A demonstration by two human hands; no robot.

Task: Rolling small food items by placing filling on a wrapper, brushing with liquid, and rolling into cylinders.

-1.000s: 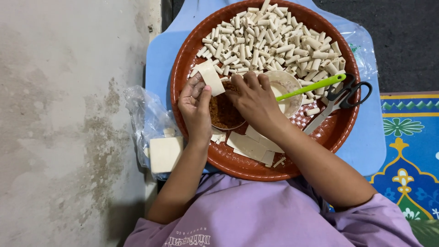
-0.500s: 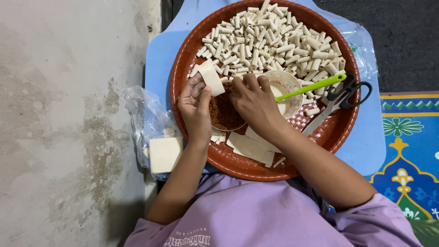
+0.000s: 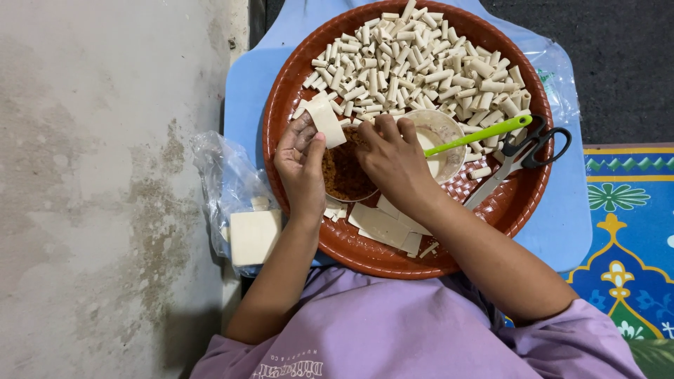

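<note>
My left hand (image 3: 302, 165) holds a small pale square wrapper sheet (image 3: 326, 119) by its lower edge, over the left side of a round brown woven tray (image 3: 516, 203). My right hand (image 3: 393, 161) rests with its fingertips down in a bowl of brown crumbly filling (image 3: 344, 175) just beside the sheet. Several small rolled pale pieces (image 3: 414, 63) fill the far half of the tray. Flat cut wrapper sheets (image 3: 382, 224) lie on the tray's near side, partly under my right wrist.
A small bowl of pale paste (image 3: 439, 133) holds a green-handled utensil (image 3: 477, 135). Black-handled scissors (image 3: 519, 154) lie at the tray's right. A clear plastic bag with a stack of wrappers (image 3: 253, 235) sits at the left. The tray rests on a light blue board (image 3: 562, 224).
</note>
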